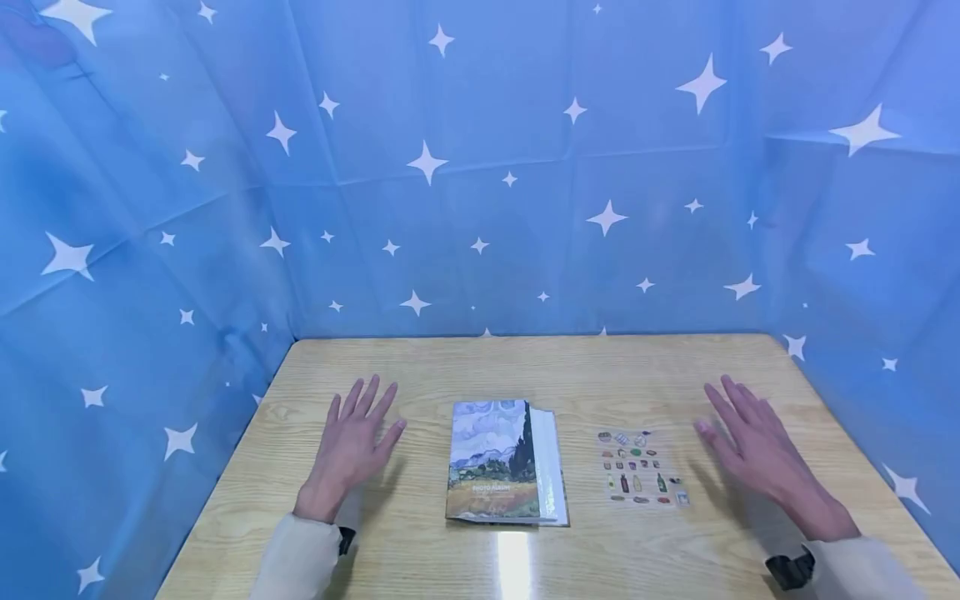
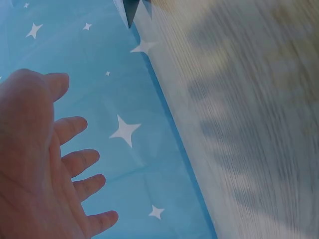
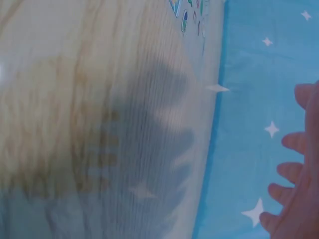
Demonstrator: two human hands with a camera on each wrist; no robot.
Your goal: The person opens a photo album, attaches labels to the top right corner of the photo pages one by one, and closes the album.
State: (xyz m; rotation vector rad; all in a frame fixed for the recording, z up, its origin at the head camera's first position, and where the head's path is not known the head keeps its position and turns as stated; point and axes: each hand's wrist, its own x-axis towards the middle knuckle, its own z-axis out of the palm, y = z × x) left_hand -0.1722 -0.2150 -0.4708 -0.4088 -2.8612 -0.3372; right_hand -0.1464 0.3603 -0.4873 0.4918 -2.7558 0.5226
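A photo album [image 1: 491, 462] with a painted landscape cover lies in the middle of the table, its clear inner pages [image 1: 551, 467] showing past the cover on the right. Right of it is a transparent sticker sheet [image 1: 637, 467] printed with small bottles and food pictures. My left hand [image 1: 351, 446] is held over the table left of the album, fingers spread and holding nothing. On the other side, my right hand [image 1: 761, 454] hovers right of the sticker sheet, fingers extended, also holding nothing. In the right wrist view, part of the sticker sheet [image 3: 192, 20] appears at the top.
The light wood table [image 1: 405, 367] has its far edge against a blue curtain [image 1: 510, 208] with white stars, which also hangs along both sides. A bright reflection lies on the tabletop below the album. Dark bands circle both wrists.
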